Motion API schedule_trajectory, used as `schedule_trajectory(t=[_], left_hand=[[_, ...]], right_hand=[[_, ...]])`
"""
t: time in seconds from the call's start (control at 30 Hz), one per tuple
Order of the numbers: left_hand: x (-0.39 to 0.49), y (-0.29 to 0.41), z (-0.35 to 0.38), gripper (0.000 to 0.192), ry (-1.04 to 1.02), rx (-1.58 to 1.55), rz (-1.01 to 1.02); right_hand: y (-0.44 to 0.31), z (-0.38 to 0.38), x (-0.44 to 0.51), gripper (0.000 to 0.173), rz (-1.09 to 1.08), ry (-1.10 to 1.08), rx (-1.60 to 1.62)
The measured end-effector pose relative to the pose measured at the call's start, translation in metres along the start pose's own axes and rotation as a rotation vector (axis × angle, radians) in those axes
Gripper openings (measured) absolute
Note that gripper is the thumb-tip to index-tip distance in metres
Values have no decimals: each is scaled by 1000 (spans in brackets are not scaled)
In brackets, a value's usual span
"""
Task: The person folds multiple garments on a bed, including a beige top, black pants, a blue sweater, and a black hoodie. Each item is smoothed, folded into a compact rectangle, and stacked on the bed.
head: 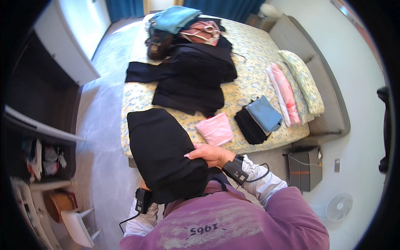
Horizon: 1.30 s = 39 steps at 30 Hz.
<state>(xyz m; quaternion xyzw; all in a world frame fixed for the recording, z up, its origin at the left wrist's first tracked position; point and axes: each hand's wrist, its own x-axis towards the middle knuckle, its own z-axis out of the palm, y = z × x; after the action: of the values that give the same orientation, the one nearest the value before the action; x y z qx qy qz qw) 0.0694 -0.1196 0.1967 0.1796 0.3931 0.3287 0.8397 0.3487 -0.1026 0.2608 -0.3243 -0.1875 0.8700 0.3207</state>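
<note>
A folded black garment [162, 153] is held up in front of my body, over the near edge of the bed. My right hand [211, 154] grips its right edge, with the thumb on top of the cloth. My left hand [145, 185] is under the lower left side of the garment and bears it from below. Cloth hides nearly all of that hand, fingers included. Just beyond my right hand, a folded pink cloth [216, 129] lies on the bed. To its right is a stack of folded black clothes [251, 128] with a folded blue garment [265, 113] on top.
The bed's floral sheet [253, 53] also carries a spread black garment [193, 78], a heap with a light blue garment [176, 18], a pink roll [283, 93] and a pillow [301, 81]. An open wardrobe [47, 84] stands left. A white chair [76, 226] and a fan [339, 207] are nearer.
</note>
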Motion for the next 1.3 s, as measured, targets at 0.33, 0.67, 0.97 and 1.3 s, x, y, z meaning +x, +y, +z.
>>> schedule_trajectory(t=[0.33, 0.67, 0.97, 1.3], left_hand=[[141, -59, 173, 48, -263, 197, -10], [258, -152, 389, 62, -587, -216, -278], [265, -219, 305, 40, 17, 256, -419], [298, -222, 347, 35, -38, 429, -360]], right_hand=[[-60, -137, -136, 56, -158, 179, 13], [-247, -296, -339, 59, -180, 294, -347], [-143, -538, -317, 62, 123, 876, -1058], [-162, -487, -327, 63, -433, 1289, -1695]])
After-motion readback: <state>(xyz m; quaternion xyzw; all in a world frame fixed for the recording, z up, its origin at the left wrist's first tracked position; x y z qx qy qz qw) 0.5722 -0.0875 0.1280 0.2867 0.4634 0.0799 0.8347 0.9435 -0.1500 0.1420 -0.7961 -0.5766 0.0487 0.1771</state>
